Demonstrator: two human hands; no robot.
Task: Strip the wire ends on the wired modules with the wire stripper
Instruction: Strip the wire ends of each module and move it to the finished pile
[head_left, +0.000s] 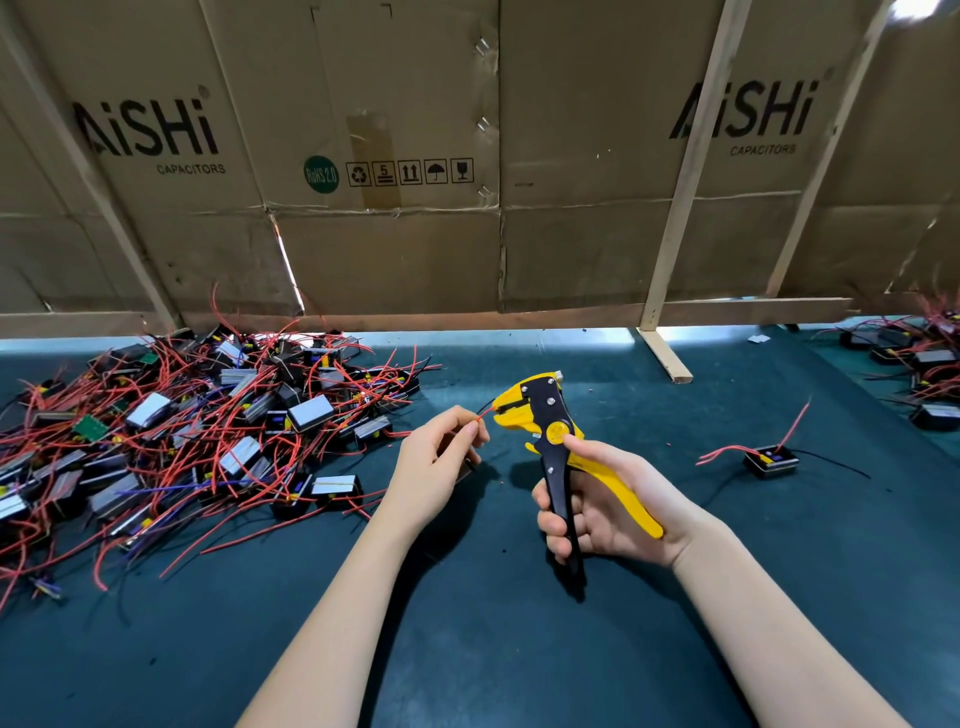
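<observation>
My right hand grips the handles of a yellow and black wire stripper, jaws pointing up and to the left. My left hand pinches a red wire whose end sits in the stripper's jaws; the module it belongs to is mostly hidden under my palm. A big heap of black wired modules with red wires lies on the left of the dark green mat. One single module with red and black wires rests to the right.
A cardboard wall with wooden battens closes off the back of the table. More wired modules are piled at the far right edge. Small bits of red insulation dot the mat around my hands.
</observation>
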